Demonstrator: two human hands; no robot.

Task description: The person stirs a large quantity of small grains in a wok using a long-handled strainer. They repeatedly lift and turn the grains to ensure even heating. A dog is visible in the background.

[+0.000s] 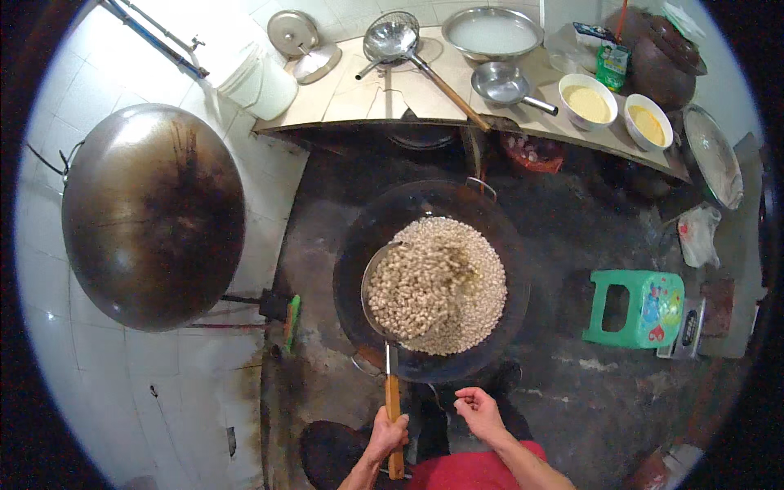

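My left hand (389, 432) is wrapped around the wooden handle (392, 392) of a large round metal scoop (365, 294). The scoop is heaped with pale beans or kernels (404, 300), blurred at its right side. Whether its bowl is solid or perforated is hidden. Under it, a wide dark wok (429, 199) holds a bed of the same pale beans or kernels (484, 263). My right hand (481, 413) hovers off the wok's near rim, fingers loosely curled and apart, nothing visible in them.
Across the far counter (343, 101) stand a skimmer-and-ladle stack (392, 40), a steel basin (493, 30), a small pan (499, 82) and two bowls (586, 103) of yellowish contents. A big wok (153, 214) hangs left. A green stool (637, 309) is at right.
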